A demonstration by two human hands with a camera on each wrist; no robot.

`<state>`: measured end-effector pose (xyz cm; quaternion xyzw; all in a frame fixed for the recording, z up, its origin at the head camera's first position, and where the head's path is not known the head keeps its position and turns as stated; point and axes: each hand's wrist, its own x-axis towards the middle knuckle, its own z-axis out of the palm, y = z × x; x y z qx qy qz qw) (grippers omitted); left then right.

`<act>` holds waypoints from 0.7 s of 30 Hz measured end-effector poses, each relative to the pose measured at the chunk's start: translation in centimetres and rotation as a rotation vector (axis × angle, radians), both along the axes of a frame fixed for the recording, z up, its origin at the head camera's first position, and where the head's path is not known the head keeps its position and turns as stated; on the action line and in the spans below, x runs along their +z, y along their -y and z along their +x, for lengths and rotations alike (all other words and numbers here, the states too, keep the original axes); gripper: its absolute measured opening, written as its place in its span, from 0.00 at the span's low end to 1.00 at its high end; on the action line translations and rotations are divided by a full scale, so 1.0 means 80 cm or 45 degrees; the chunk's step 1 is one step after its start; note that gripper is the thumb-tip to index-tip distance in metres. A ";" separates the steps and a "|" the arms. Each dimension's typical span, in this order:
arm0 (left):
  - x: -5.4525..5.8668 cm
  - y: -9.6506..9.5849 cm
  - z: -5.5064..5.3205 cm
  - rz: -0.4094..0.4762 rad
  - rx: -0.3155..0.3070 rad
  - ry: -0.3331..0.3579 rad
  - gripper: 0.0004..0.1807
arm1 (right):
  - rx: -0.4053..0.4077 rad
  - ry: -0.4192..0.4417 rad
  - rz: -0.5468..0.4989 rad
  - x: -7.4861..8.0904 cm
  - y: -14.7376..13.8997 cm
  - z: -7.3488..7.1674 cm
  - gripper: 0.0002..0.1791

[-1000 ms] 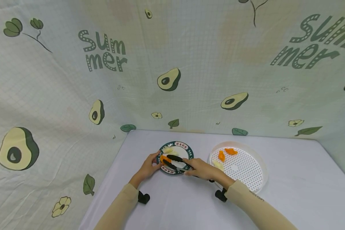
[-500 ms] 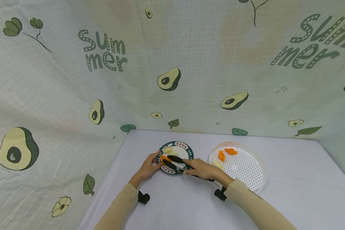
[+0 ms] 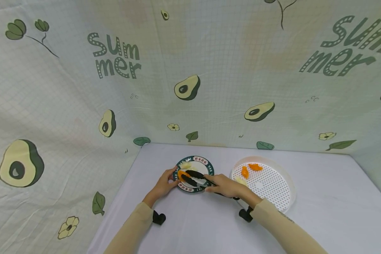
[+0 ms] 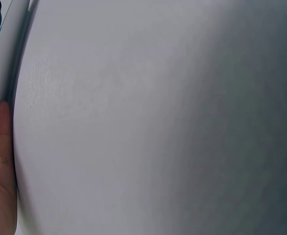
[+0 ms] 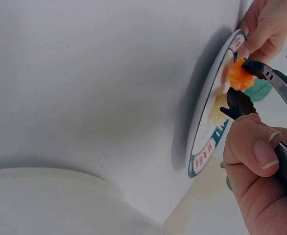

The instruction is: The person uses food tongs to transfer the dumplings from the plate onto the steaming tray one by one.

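My left hand pinches the left rim of a round white plate with a green lettered border. In the left wrist view, one of its fingers lies along the plate's underside. Black-tipped tongs are in my right hand, reaching over the plate with their tips spread. An orange piece, lumpy and food-like, is right at those tips in the right wrist view. Behind it on the plate lie pale yellow pieces.
To the right stands a round white perforated tray, partly behind my right forearm. It bears two orange pieces and a pale yellow piece. A printed cloth hangs behind the white table.
My right hand and the tongs have shifted slightly right, and more of the orange piece shows at their tips. My left hand keeps its hold on the plate.
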<state>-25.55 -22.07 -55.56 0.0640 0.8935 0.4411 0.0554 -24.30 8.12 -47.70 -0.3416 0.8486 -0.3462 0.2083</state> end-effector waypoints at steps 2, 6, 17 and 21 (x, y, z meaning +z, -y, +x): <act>0.001 -0.001 0.000 0.000 0.004 0.006 0.38 | -0.008 0.003 0.001 0.002 -0.002 0.000 0.34; 0.003 -0.001 -0.002 -0.003 0.015 0.011 0.38 | -0.031 -0.007 0.002 0.006 -0.005 0.001 0.35; 0.004 -0.002 0.000 -0.012 0.007 0.010 0.38 | -0.059 -0.076 0.003 0.013 -0.021 0.008 0.35; 0.004 -0.002 0.001 -0.011 0.006 0.016 0.38 | -0.067 -0.107 -0.009 0.014 -0.029 0.012 0.36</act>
